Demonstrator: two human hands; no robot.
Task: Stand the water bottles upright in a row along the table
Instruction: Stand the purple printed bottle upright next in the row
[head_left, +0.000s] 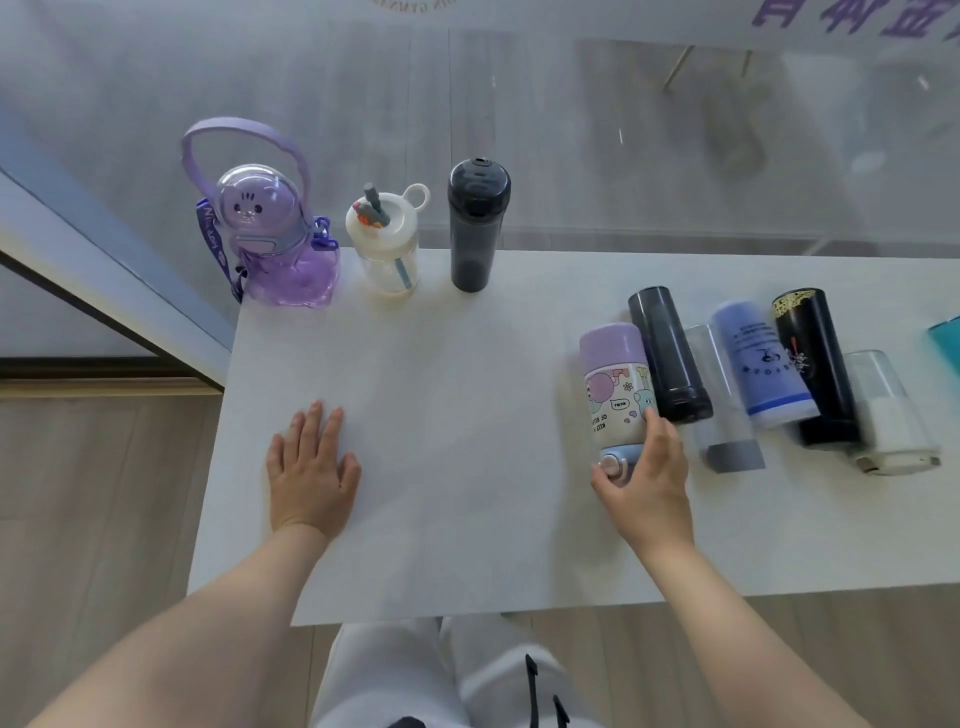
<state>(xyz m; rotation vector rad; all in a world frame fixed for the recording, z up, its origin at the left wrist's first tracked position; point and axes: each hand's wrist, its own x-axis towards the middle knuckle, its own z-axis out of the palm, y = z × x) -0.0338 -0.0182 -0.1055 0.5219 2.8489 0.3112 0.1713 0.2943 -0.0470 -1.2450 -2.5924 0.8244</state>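
While the left hand (311, 467) is laid flat, fingers straight, on the white table (441, 467) well apart, the cartoon-print bottle w/ lilac cap (618, 387) is gripped at its near end by the right hand (647, 478), long axis lying front-to-back, leftmost of the fallen group, upright row far-left.

Perhaps an office: glass partition (623, 130), white table (441, 415).
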